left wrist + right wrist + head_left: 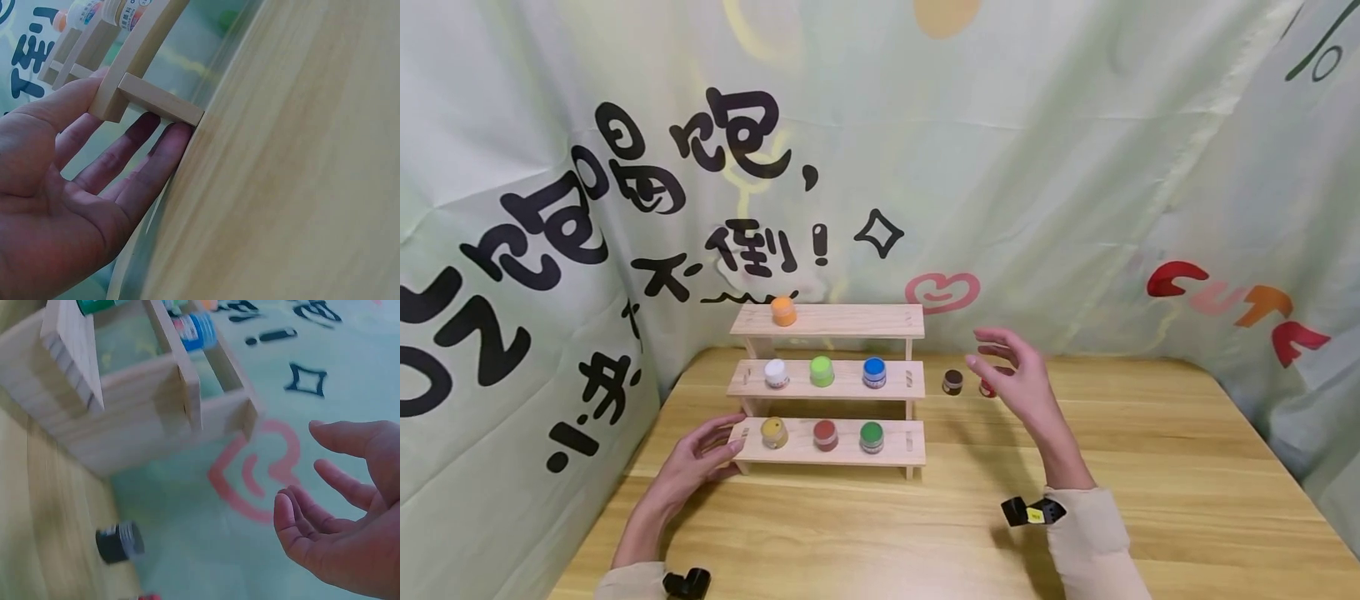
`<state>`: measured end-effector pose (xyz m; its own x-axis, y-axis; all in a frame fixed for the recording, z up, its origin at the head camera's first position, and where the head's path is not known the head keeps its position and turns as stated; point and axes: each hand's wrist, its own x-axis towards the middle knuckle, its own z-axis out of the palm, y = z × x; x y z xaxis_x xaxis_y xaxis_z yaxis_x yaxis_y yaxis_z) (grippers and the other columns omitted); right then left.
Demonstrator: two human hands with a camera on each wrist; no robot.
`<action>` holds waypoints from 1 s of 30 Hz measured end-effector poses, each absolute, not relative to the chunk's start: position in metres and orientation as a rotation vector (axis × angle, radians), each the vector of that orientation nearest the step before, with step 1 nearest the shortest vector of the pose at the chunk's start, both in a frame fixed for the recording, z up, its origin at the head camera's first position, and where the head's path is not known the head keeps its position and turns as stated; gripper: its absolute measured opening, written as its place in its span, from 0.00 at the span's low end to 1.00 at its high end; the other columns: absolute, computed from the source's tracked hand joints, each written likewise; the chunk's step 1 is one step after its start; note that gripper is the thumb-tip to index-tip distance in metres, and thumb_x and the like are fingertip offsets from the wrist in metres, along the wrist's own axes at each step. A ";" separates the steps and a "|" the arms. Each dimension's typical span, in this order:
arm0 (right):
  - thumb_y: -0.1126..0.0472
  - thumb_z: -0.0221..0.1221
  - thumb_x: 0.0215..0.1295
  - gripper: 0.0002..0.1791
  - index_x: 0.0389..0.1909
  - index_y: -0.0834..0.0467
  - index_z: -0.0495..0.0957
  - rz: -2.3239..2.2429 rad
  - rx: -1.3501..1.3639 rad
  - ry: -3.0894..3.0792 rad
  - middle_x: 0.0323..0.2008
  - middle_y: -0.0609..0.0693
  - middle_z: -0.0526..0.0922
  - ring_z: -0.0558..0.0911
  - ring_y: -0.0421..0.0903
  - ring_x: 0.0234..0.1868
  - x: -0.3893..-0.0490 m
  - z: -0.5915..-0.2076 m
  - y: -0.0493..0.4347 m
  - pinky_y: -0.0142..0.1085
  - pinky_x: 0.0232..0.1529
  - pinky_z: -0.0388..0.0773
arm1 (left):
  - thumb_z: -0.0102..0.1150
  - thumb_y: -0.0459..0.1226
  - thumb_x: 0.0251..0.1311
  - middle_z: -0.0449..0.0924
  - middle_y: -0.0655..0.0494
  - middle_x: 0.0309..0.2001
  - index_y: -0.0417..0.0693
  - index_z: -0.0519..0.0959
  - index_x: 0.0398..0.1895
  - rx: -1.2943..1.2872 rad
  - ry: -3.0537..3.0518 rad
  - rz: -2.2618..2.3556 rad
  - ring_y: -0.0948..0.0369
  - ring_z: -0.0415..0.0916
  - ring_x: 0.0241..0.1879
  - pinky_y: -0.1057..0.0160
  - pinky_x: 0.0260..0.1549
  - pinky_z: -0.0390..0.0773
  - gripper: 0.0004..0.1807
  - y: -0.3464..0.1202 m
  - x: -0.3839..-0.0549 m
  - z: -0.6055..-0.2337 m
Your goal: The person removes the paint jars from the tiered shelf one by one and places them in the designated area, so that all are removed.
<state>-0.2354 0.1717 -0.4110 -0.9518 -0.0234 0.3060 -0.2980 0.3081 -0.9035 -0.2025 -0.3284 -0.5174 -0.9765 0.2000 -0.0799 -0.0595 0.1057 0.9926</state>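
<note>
A three-tier wooden rack (850, 321) stands at the back of the table. Its top tier bears an orange paint jar (783, 312). White (777, 373), light green (822, 371) and blue (874, 372) jars sit on the middle tier; yellow (774, 432), brownish-red (825, 435) and green (872, 437) ones on the lowest. My left hand (700, 454) grips the lowest tier's left end, thumb and fingers about it. Raised off the table, my right hand (1018, 375) holds nothing, fingers loosely bent. Below it a red jar (987, 388) is partly hidden, beside a dark jar (952, 382).
The wooden table (1150, 467) spreads to the right and in front of the rack. A printed cloth (1037, 208) hangs close behind and along the left side. Wrist-worn cameras sit on both forearms.
</note>
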 end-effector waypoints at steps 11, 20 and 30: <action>0.64 0.68 0.67 0.25 0.64 0.59 0.75 1.692 0.548 -2.258 0.60 0.57 0.79 0.80 0.57 0.59 -0.249 -0.370 0.109 0.57 0.58 0.80 | 0.63 0.35 0.71 0.64 0.33 0.71 0.39 0.65 0.75 0.128 2.208 1.959 0.60 0.79 0.56 0.50 0.50 0.85 0.32 -0.331 -0.204 -0.516; 0.65 0.68 0.67 0.23 0.62 0.61 0.76 1.779 0.679 -2.228 0.57 0.60 0.79 0.81 0.57 0.56 -0.268 -0.362 0.053 0.52 0.59 0.81 | 0.63 0.36 0.71 0.63 0.31 0.72 0.39 0.64 0.75 0.106 2.203 1.954 0.61 0.80 0.55 0.50 0.50 0.85 0.33 -0.332 -0.203 -0.519; 0.65 0.67 0.67 0.24 0.63 0.59 0.75 1.847 0.755 -2.216 0.57 0.59 0.80 0.80 0.56 0.55 -0.290 -0.352 0.009 0.51 0.61 0.79 | 0.63 0.36 0.71 0.64 0.33 0.71 0.40 0.65 0.75 0.102 2.196 1.963 0.61 0.80 0.55 0.50 0.50 0.85 0.32 -0.329 -0.204 -0.519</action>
<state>-0.2902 0.0087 -0.3517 -0.8598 -0.2753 0.4300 -0.4725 0.1099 -0.8744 -0.2041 -0.3293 -0.5190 -0.9788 0.1798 -0.0985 -0.0778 0.1188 0.9899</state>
